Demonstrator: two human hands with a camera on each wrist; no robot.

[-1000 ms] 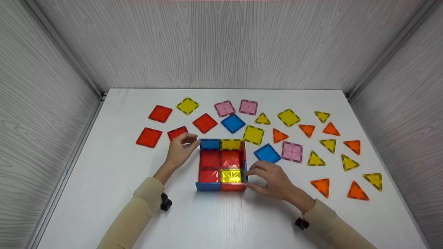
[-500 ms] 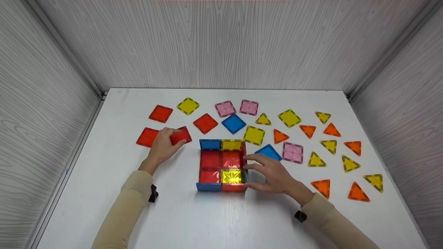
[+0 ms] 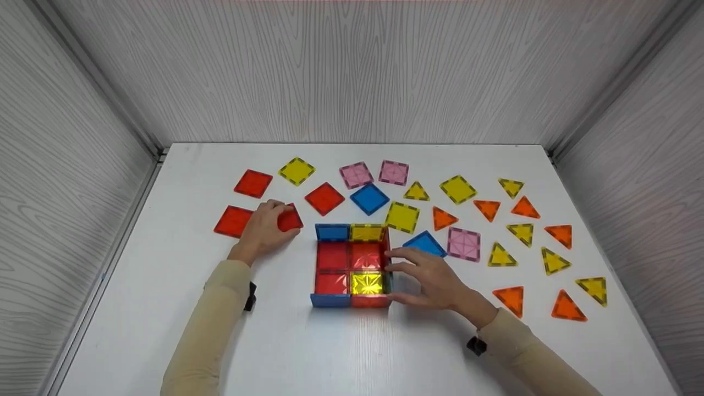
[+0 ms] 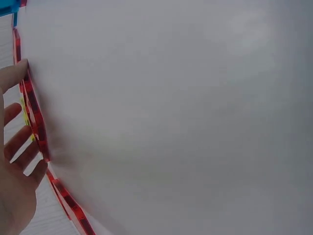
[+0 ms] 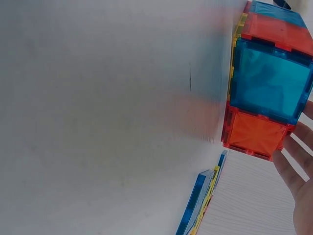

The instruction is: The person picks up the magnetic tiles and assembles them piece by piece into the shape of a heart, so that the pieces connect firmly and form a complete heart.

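Observation:
Red, blue and yellow square magnetic tiles form a low box (image 3: 333, 256) at the table's centre, with a floor and standing walls on the far, right and near sides. My left hand (image 3: 263, 228) grips a red square magnetic tile (image 3: 290, 218) that lies left of the box; fingers reach over its far part and the thumb meets its near corner. That tile (image 4: 35, 115) appears edge-on in the left wrist view, between thumb and fingers. My right hand (image 3: 432, 278) rests its spread fingers against the box's right wall, where blue (image 5: 271, 81) and red (image 5: 257, 133) tiles show.
More red square tiles (image 3: 233, 221) lie left. Yellow (image 3: 297, 171), pink (image 3: 394, 172) and blue (image 3: 369, 198) squares lie behind the box. Yellow and orange triangle tiles (image 3: 569, 306) spread over the right side. Wood-grain panels (image 3: 352, 71) enclose the table (image 3: 275, 352).
My left hand has left the box's far left corner and moved left onto the red square tile. My right hand has shifted slightly farther up along the right wall.

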